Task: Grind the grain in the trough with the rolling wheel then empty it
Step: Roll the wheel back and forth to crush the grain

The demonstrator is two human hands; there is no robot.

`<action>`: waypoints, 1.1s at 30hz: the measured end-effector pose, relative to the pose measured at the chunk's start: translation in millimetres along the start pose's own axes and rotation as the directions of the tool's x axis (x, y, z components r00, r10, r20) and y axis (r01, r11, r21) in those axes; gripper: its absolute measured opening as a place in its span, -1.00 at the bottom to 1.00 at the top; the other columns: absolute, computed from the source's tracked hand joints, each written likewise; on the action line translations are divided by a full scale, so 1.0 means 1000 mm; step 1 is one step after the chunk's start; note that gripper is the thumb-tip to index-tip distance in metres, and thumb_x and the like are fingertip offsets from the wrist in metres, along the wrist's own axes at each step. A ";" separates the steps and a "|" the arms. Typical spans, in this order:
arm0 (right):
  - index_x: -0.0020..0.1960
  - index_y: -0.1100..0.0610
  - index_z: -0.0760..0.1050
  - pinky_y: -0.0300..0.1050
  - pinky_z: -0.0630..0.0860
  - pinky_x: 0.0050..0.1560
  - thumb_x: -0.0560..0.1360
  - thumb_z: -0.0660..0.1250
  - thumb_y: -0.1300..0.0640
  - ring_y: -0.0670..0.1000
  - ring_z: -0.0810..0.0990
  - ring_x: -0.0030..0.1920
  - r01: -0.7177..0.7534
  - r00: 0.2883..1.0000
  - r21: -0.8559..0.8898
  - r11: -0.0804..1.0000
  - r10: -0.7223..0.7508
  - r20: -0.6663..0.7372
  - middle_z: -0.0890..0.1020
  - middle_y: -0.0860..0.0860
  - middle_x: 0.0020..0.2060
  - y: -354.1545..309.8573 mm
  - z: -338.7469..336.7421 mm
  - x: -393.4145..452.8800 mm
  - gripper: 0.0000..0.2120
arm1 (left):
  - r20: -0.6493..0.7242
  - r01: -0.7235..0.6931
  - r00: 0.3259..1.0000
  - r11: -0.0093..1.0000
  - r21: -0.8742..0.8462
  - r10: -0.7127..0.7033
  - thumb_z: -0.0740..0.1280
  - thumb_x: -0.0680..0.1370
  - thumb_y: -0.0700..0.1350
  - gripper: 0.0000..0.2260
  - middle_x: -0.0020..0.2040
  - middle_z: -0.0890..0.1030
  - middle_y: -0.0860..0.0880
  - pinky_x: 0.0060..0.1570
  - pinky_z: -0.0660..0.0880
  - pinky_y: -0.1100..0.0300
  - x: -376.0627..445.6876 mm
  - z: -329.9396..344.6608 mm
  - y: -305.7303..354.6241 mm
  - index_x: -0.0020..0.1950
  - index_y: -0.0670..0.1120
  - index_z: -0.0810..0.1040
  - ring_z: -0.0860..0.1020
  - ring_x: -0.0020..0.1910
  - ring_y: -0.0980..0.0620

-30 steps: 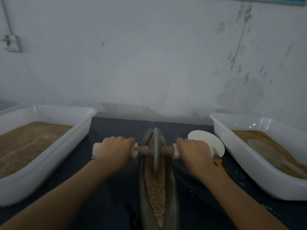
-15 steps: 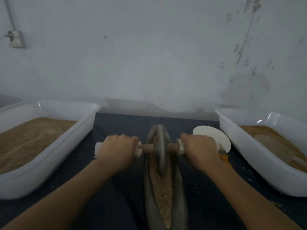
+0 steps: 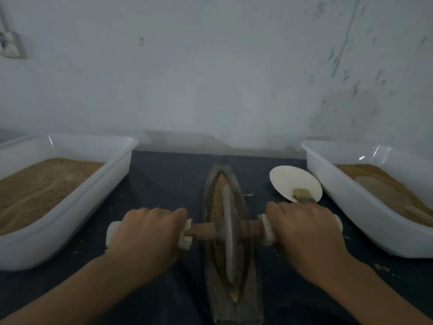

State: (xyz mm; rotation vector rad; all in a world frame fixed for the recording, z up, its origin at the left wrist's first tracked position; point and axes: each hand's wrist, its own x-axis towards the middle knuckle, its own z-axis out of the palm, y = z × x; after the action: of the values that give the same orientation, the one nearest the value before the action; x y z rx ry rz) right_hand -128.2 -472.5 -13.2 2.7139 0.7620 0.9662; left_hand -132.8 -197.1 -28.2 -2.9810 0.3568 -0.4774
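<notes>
A long boat-shaped trough [image 3: 251,285] lies lengthwise on the dark table in front of me, with brown grain [image 3: 219,191] along its groove. The grey rolling wheel [image 3: 228,233] stands upright in the groove near the trough's middle, on a wooden axle with white handle ends. My left hand [image 3: 145,233] grips the left handle. My right hand [image 3: 304,228] grips the right handle. Both fists cover most of the handles.
A white tub [image 3: 70,207] of fine brown meal stands at the left. Another white tub [image 3: 351,207] with grain and a flat scoop stands at the right. A small white dish [image 3: 293,181] with a brush lies between the trough and the right tub. A wall rises behind the table.
The wheel has rolled toward me from the trough's far end to its middle, with both hands on the handles. Grain at the far end is now uncovered.
</notes>
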 end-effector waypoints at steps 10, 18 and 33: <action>-0.01 0.06 0.37 -0.07 0.36 -0.31 0.47 0.32 0.06 0.12 0.61 -0.17 -0.185 0.966 -0.068 0.980 0.194 0.169 0.62 0.02 -0.15 0.026 0.075 0.082 -0.83 | -0.120 0.054 0.992 0.994 0.095 -0.042 0.31 0.45 0.10 -0.80 -0.13 0.60 0.02 -0.27 0.32 0.12 0.102 0.023 -0.012 -0.15 0.09 0.30 0.59 -0.14 -0.07; -0.11 0.03 0.42 -0.11 0.42 -0.35 0.31 0.47 0.08 0.00 0.56 -0.31 -0.076 0.983 -0.020 0.997 0.078 0.169 0.58 -0.04 -0.27 0.006 0.028 0.024 -0.74 | -0.086 0.043 0.996 0.996 0.072 -0.037 0.31 0.44 0.16 -0.73 -0.24 0.47 0.11 -0.31 0.34 0.17 0.035 0.006 0.003 -0.19 0.13 0.22 0.52 -0.26 0.09; 0.01 0.11 0.38 -0.09 0.27 -0.31 0.45 0.31 0.18 0.13 0.60 -0.13 -0.104 0.977 -0.137 0.985 0.127 0.173 0.62 0.05 -0.10 0.022 0.060 0.092 -0.83 | -0.083 0.098 0.992 0.995 -0.018 -0.099 0.30 0.47 0.11 -0.81 -0.27 0.45 0.10 -0.29 0.34 0.14 0.101 0.030 -0.015 -0.17 0.12 0.30 0.45 -0.29 0.03</action>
State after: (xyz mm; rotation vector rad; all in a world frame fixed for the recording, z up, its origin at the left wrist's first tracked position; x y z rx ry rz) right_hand -20.3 -443.1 -2.3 2.7115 0.4971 0.7467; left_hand -26.9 -205.6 -25.3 -3.0089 0.2208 -0.6135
